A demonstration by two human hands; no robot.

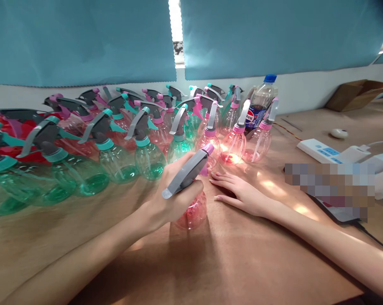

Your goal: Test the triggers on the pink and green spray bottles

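Note:
My left hand point(170, 199) is wrapped around the neck of a pink spray bottle point(191, 215), just under its grey trigger head with a pink nozzle. The bottle is upright on the wooden table point(242, 267), its nozzle facing away from me and to the right. To the right of that bottle, my right hand point(237, 189) rests on the tabletop, fingers stretched out and holding nothing. Right behind both hands are more pink spray bottles point(232, 146). A green spray bottle point(149, 164) stands beyond my left hand.
Several green and pink spray bottles fill the back left. A cola bottle point(254, 118) with a blue cap stands behind them. On the right are a power strip point(317, 149) with plugs, a white oval object point(338, 134), a pixelated patch over a dark-edged device point(340, 214) and a cardboard box point(353, 95).

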